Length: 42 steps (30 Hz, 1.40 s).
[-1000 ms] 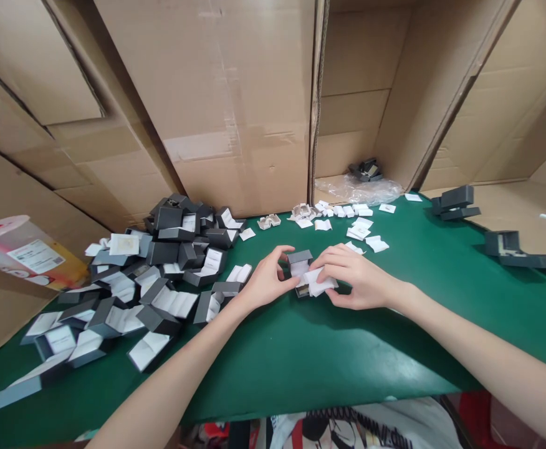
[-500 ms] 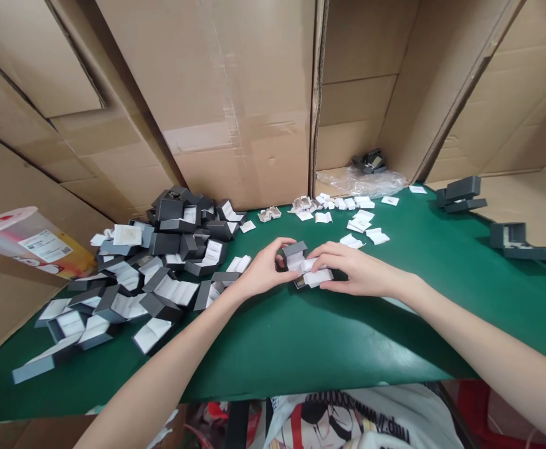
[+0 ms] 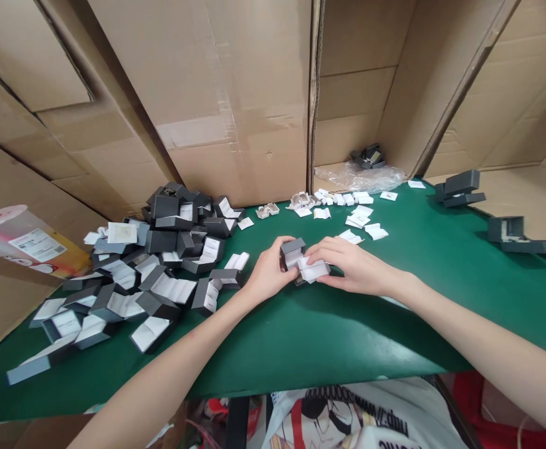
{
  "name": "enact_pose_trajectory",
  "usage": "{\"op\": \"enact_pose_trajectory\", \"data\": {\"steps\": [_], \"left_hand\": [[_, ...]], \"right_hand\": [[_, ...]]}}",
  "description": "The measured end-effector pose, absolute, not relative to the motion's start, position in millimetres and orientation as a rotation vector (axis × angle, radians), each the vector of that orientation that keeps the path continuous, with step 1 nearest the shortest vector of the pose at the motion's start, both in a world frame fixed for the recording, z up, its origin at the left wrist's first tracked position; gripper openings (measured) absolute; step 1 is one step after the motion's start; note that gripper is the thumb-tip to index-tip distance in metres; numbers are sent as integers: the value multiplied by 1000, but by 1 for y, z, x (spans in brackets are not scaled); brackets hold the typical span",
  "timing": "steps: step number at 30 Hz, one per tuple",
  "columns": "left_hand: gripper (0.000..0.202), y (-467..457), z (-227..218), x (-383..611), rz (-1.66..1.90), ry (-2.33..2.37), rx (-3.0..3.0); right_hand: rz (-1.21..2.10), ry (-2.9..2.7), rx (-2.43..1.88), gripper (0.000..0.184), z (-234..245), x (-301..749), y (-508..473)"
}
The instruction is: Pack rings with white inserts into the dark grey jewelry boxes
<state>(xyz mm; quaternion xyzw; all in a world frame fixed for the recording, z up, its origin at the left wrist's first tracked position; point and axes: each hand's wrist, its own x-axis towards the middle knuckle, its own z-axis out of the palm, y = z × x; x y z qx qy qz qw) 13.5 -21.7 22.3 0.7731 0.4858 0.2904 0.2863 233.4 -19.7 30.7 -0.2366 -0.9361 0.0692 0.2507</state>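
Observation:
A small grey jewelry box stands open-lidded at mid-table, its white lining showing. My left hand is closed around its left side, thumb in front. From the right, my right hand pinches a folded white insert at the box's opening. How far the insert sits inside the box cannot be made out. Beyond my right hand lie loose white paper pieces. To the left of my left hand, a heap of similar open grey boxes with white linings covers the table.
Cardboard walls rise behind the green table. A plastic drink cup stands at the far left. Two open dark boxes rest at the right. Clear plastic film and dark boxes occupy the back recess.
The white insert has shifted slightly toward the box, and my right fingers have moved a little left with it. My left hand keeps its hold. The whole view has shifted slightly.

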Motion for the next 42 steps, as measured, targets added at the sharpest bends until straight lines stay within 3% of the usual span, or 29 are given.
{"op": "enact_pose_trajectory", "data": {"steps": [11, 22, 42], "left_hand": [[44, -19, 19, 13, 809, 1259, 2030], [29, -13, 35, 1, 690, 1053, 1580], [35, -15, 35, 3, 667, 971, 1480]], "right_hand": [[-180, -2516, -663, 17, 34, 224, -29], [50, -2577, -694, 17, 21, 221, -27], [78, -2575, -643, 20, 13, 213, -27]]}}
